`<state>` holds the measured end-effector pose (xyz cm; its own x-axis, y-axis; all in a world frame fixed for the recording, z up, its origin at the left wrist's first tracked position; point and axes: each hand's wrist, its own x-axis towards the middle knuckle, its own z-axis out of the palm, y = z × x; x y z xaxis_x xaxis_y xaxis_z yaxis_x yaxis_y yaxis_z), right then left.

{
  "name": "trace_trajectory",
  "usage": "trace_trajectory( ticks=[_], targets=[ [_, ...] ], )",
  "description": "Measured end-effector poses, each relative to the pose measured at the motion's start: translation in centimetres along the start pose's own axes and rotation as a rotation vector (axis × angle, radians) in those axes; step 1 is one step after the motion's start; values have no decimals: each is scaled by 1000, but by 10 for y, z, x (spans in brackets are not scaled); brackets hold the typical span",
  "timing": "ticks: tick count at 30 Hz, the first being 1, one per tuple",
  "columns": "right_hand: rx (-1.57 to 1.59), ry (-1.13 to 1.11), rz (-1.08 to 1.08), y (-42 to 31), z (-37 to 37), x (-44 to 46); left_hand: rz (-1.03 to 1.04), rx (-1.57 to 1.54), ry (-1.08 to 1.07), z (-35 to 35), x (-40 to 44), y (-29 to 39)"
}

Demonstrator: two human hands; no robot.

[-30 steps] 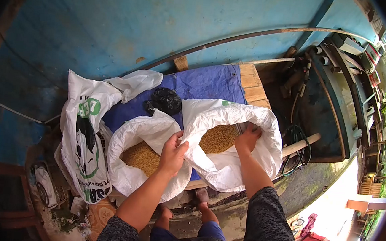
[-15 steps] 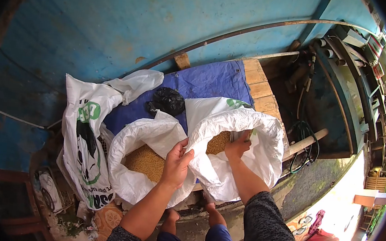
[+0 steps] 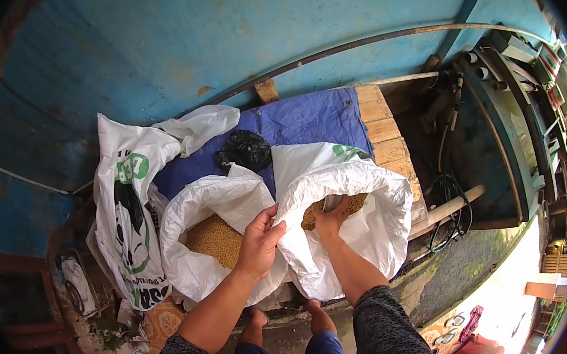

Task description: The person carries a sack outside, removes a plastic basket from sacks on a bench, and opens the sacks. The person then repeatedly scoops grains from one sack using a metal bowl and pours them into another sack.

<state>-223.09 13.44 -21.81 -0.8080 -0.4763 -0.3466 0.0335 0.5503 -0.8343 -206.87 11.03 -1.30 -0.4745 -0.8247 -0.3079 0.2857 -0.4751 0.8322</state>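
Two open white sacks of yellowish grains stand side by side. My left hand (image 3: 261,242) pinches the near left rim of the right sack (image 3: 384,186), where it meets the left sack (image 3: 179,252). Inside the right sack, my right hand (image 3: 330,218) is closed on a metal container (image 3: 330,202), partly hidden by the hand, at the grain (image 3: 355,205). More grain (image 3: 216,240) shows in the left sack. A black plastic bag (image 3: 245,150) lies just behind the two sacks.
Beneath the sacks is a blue tarp (image 3: 309,117) on wooden planks (image 3: 384,139). A printed white sack (image 3: 130,197) leans at the left. Behind runs a blue wall (image 3: 209,29). On the right are a bamboo pole (image 3: 446,211) and a coiled green hose (image 3: 452,235).
My right hand has moved left with the metal container, from the right side of the sack toward its left part. My left hand keeps its grip on the rim. The view has shifted slightly.
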Motion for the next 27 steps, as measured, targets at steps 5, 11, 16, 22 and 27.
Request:
trace_trajectory(
  ticks=[5, 11, 16, 22, 27],
  targets=[
    [139, -153, -65, 19, 14, 0, 13, 14, 30, 0, -3, 1],
    [666, -519, 376, -16, -21, -17, 37, 44, 33, -4, -4, 0],
    [935, -729, 721, 54, -24, 12, 35, 106, 53, -11, -7, 0],
    [1036, -714, 671, 50, -31, 5, 13, 123, 134, -17, -4, -7],
    [990, -657, 518, 4, -85, -29, -20, 177, 135, -17, -6, -14]
  ],
)
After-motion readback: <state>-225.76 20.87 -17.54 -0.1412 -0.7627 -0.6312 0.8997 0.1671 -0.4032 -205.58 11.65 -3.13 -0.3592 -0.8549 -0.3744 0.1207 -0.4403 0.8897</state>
